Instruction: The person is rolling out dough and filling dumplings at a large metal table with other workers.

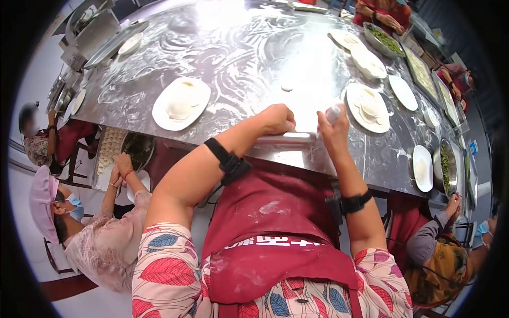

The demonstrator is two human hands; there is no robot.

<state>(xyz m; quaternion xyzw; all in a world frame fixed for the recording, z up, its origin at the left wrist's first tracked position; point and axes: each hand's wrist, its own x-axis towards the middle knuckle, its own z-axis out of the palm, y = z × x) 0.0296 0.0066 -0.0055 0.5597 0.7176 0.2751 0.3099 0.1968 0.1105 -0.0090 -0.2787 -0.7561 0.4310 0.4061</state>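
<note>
My left hand (278,118) is closed in a fist just above the floured steel table (238,69); whatever is inside it is hidden. A pale, round-ended rod (333,113) pokes out of my closed right hand (334,130), and its full shape is hidden. A shiny metal bar (286,138) lies crosswise below my fists, near the table's front edge. Beyond them is a small flattened piece of dough (287,87). To the left, an oval white plate (160,117) carries round dough wrappers (182,107). Another plate (383,126) with wrappers (368,108) is right of my right hand.
More plates (404,93) stand along the right side. Bowls of green filling (383,40) sit at the far right and at the near right (446,167). A co-worker (95,233) handles dumplings on a tray (108,151) at left. Other people sit at right.
</note>
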